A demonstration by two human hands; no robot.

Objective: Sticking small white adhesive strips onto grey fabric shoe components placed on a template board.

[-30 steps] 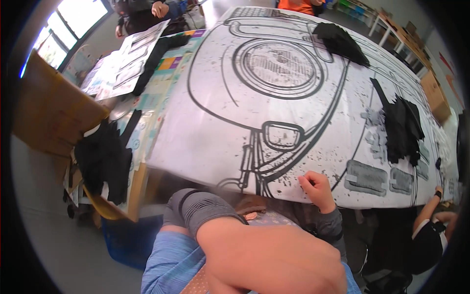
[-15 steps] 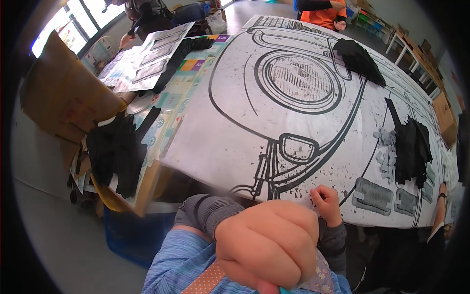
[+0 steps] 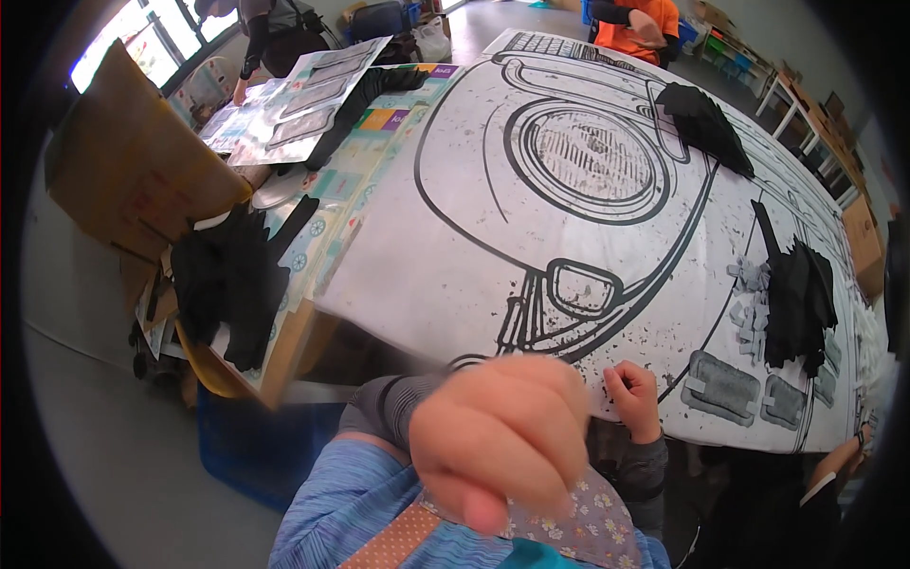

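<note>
My left hand (image 3: 500, 436) is a loose fist raised close to the view in front of my body. Its fingers are curled in, and anything inside them is hidden. Over the near edge of a large white printed sheet (image 3: 398, 294), my right hand (image 3: 633, 391) is closed, thumb against the bent fingers; what they hold, if anything, is too small to tell. Thick black outlines on the sheet form a round headlamp (image 3: 595, 156) and a smaller rounded lamp (image 3: 581, 287). Grey padded-looking oblong pieces (image 3: 722, 387) lie to the right of my right hand.
Black cloth-like piles lie on the sheet's right (image 3: 798, 308) and far side (image 3: 703, 128); another black pile (image 3: 230, 284) is at left beside a cardboard box (image 3: 137, 180). A person in orange (image 3: 637, 33) is across, another person (image 3: 270, 33) at far left, and a co-worker's arm (image 3: 839, 460) at right.
My left fist has moved slightly up and left, showing more of the flowered apron. My right hand stays near the sheet's edge. The person at far left leans further over the table.
</note>
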